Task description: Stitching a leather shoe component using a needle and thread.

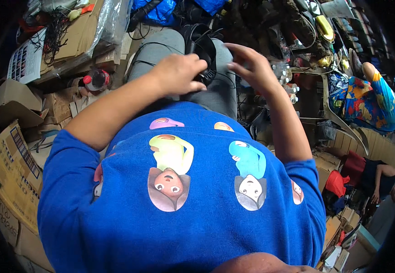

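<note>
On my lap, between my grey-clad knees (162,45), rests a black item (202,43) with a curved, open, strap-like shape; it may be footwear, but its kind is unclear. My left hand (179,73) lies over its near left side. The fingers curl against its edge, and the thumb points toward the right, a little apart. A small ridged or bristled part shows just beyond those fingertips. To the right of the item, my right hand (250,66) hovers over the right knee, thumb and fingers apart, with nothing visible in them. Thin black cord (154,44) runs across my left leg.
A bottle with a red cap (98,79) and cardboard boxes (15,103) stand at the left. Several small bottles (292,88) sit beyond my right forearm. A person in colourful clothes (365,101) is at the right, another person (378,177) lower down. Blue plastic (154,12) lies ahead.
</note>
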